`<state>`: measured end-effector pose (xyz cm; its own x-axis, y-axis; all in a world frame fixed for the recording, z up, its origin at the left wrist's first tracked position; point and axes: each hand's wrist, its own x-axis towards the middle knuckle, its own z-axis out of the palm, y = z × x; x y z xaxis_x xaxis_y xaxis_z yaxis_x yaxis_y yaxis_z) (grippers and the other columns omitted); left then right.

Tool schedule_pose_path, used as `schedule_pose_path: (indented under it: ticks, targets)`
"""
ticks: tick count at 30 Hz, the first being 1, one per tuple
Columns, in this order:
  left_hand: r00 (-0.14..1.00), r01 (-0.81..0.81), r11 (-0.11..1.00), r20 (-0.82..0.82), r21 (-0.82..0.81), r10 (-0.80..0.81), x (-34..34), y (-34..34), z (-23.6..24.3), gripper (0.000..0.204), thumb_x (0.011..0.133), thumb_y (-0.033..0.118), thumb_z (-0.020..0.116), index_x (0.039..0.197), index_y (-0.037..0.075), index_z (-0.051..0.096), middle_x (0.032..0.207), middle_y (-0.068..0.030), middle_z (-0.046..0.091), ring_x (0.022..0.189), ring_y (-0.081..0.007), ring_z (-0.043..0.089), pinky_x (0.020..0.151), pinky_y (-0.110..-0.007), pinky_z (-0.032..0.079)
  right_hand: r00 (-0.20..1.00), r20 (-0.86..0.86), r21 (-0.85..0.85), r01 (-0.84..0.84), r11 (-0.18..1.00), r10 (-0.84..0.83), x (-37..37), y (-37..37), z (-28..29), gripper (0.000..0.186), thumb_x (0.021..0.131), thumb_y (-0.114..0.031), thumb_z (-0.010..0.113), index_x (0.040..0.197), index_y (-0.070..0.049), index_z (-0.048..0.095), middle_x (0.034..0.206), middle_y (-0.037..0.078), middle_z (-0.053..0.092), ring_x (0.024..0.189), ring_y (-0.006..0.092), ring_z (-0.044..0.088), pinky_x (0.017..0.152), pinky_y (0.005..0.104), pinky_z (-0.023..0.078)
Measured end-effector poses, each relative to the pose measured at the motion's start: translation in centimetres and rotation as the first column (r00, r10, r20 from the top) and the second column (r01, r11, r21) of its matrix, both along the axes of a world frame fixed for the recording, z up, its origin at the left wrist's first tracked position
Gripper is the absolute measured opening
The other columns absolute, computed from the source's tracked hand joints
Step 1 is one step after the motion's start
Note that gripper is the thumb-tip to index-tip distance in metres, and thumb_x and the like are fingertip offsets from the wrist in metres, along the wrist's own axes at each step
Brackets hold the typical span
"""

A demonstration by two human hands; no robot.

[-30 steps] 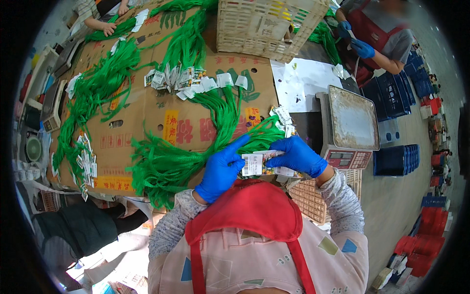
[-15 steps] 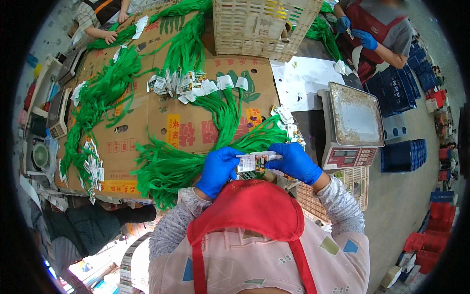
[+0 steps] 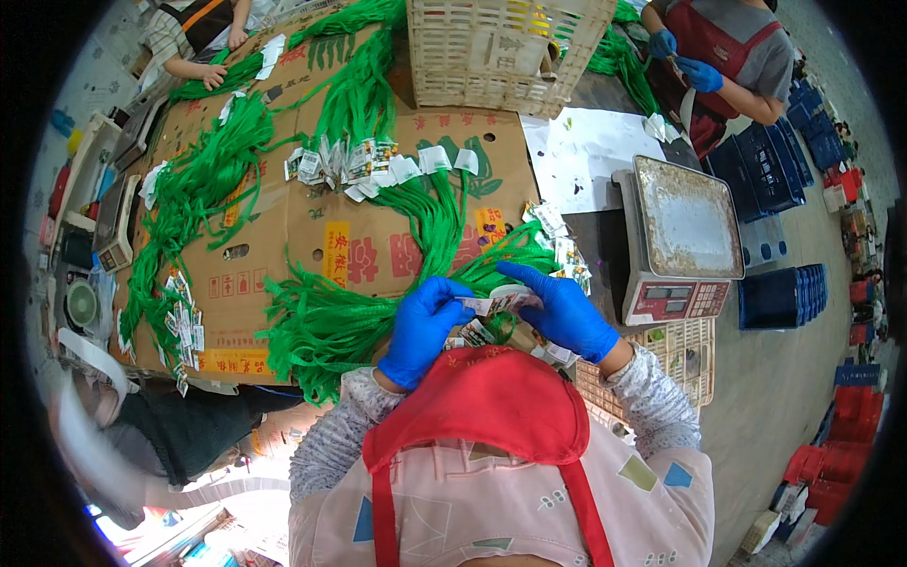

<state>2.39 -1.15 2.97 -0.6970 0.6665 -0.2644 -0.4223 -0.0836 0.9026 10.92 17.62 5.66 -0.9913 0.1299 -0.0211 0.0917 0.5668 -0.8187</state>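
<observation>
Between my two blue-gloved hands, close to the red apron, is a small printed label [image 3: 499, 303]. My left hand [image 3: 418, 333] pinches its left end. The right end lies at the thumb of my right hand [image 3: 569, 319], whose index finger is stretched out above it. More labels and a bit of green netting show below, partly hidden by my hands. A large bundle of green mesh net bags [image 3: 321, 326] lies left of my left hand. Another bunch of green nets [image 3: 510, 255], with white labels at its right end, lies just beyond my hands.
Cardboard [image 3: 283, 208] covers the table, with more labelled green nets [image 3: 354, 104] on it. A cream plastic crate [image 3: 501, 57] stands at the back. To the right are a weighing scale [image 3: 685, 222] and blue crates [image 3: 782, 299]. Co-workers are at the far left and far right.
The label has tilted and its face has turned away. My right index finger has lifted and stretched out. At lower left a person has shifted, with a blurred white strip.
</observation>
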Motion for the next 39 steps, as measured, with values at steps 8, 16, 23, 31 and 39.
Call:
schedule_pose_path:
  ticks: [8, 16, 23, 31, 39]
  targets:
    - [0.997, 0.006, 0.998, -0.077, -0.055, -0.010, 0.4, -0.4, 1.3, 0.015, 0.080, 0.002, 0.054, 0.094, -0.001, 0.059, 0.084, -0.0078, 0.061, 0.070, -0.0100, 0.057, 0.063, -0.023, 0.048, 0.955, -0.188, 0.261, -0.175, 0.949, 0.228, -0.1, 0.9, -0.7, 0.026, 0.069, -0.010, 0.068, 0.092, -0.006, 0.056, 0.076, 0.011, 0.059, 0.063, 0.0297, 0.057, 0.055, 0.0345, 0.044]
    - [0.992, -0.013, 0.998, -0.127, -0.063, 0.005, 0.2, -0.3, 1.9, 0.013, 0.082, 0.006, 0.053, 0.092, 0.000, 0.059, 0.082, -0.0059, 0.061, 0.068, -0.0081, 0.056, 0.061, -0.021, 0.047, 0.997, -0.020, -0.074, -0.075, 0.994, 0.074, 0.2, -0.9, 0.8, 0.027, 0.069, -0.013, 0.068, 0.092, -0.005, 0.058, 0.081, 0.014, 0.060, 0.070, 0.0274, 0.059, 0.061, 0.0318, 0.047]
    - [0.954, -0.040, 0.993, -0.299, -0.109, 0.006, 0.3, -0.4, 3.1, 0.013, 0.082, 0.006, 0.053, 0.091, 0.000, 0.060, 0.081, -0.0049, 0.060, 0.069, -0.0081, 0.054, 0.062, -0.022, 0.045, 0.997, 0.038, -0.087, -0.069, 0.994, 0.072, 0.4, 0.2, -0.4, 0.029, 0.071, -0.020, 0.070, 0.089, 0.000, 0.060, 0.080, 0.014, 0.061, 0.066, 0.0176, 0.058, 0.059, 0.0294, 0.046]
    - [0.996, 0.080, 0.990, -0.023, -0.117, -0.084, -0.5, -0.2, 2.8, 0.015, 0.084, 0.012, 0.051, 0.092, 0.002, 0.060, 0.071, -0.0017, 0.055, 0.057, -0.0055, 0.044, 0.051, -0.020, 0.037, 0.975, 0.157, -0.428, -0.078, 0.900, 0.159, -0.3, 0.6, -0.3, 0.022, 0.076, -0.018, 0.065, 0.089, 0.000, 0.060, 0.078, 0.009, 0.061, 0.070, 0.0084, 0.053, 0.061, 0.0253, 0.044]
    - [0.992, 0.072, 0.996, 0.100, 0.057, -0.077, -0.3, 1.0, 1.6, 0.022, 0.085, 0.012, 0.048, 0.105, 0.005, 0.050, 0.090, -0.0040, 0.058, 0.067, -0.0060, 0.049, 0.057, -0.019, 0.039, 0.977, 0.134, -0.385, -0.105, 0.917, 0.168, -1.2, -0.9, 0.1, 0.025, 0.076, -0.021, 0.065, 0.092, -0.002, 0.061, 0.081, 0.008, 0.062, 0.071, 0.0094, 0.055, 0.065, 0.0255, 0.044]
